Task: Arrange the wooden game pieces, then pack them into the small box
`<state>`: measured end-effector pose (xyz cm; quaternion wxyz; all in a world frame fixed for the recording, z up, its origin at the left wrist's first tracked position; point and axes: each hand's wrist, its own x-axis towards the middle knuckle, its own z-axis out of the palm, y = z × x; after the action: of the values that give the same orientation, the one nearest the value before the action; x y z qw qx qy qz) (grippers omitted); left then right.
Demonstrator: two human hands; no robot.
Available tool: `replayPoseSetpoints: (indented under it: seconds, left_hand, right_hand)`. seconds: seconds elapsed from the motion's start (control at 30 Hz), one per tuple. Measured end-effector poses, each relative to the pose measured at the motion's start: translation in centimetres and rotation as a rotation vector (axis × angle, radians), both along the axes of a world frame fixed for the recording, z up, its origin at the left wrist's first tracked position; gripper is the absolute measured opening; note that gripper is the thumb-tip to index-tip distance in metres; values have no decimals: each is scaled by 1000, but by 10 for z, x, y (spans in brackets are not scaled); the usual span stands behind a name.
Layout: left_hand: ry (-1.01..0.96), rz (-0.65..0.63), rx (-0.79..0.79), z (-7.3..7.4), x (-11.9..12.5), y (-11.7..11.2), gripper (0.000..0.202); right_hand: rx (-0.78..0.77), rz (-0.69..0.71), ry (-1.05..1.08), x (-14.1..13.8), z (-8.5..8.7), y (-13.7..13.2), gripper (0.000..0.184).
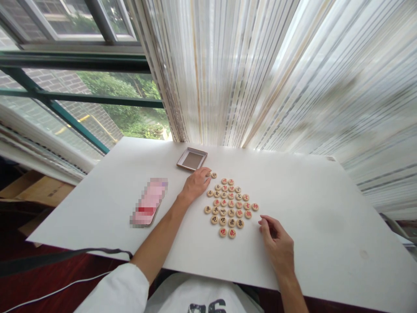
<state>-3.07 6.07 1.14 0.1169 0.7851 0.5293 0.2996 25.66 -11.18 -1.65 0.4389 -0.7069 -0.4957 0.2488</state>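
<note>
Round wooden Chinese chess pieces (231,213), marked with red or black characters, lie flat in a rough diamond of short rows on the white table (325,195). At the far left of this group, my left hand (196,182) has its thumb and fingers closed around one piece (208,174), which they partly cover. Right beside it lies another piece with a dark character (214,175). My right hand (277,239) rests on the table to the right of the rows, fingers curled in with thumb and forefinger together. No piece shows in it.
An open shallow box or lid (192,159) sits behind my left hand. A phone-shaped item (149,202), blurred out, lies to the left of my left forearm. A striped curtain (221,78) and a window stand along the back edge. Below left are cardboard boxes (42,193) and a white cable (65,287).
</note>
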Motion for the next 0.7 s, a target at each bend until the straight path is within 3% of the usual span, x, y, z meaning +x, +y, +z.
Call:
replayPoseSetpoints:
  seconds: [0.17,0.33,0.53,0.7]
  left_hand:
    - [-22,-6,-15,-3,1,4,23]
    - [-114,7,-44,8,-12,-17,24]
    - [-760,-113,-430,16,-20,-61,34]
    - [-952,-244,-553,22,-5,-94,33]
  right_hand:
    - [4,3,0,-1,1,0,34]
    - [6,-5,-22,-2,5,0,34]
    - [88,51,-50,-20,22,5,31]
    - [126,261,67,-55,45,12,25]
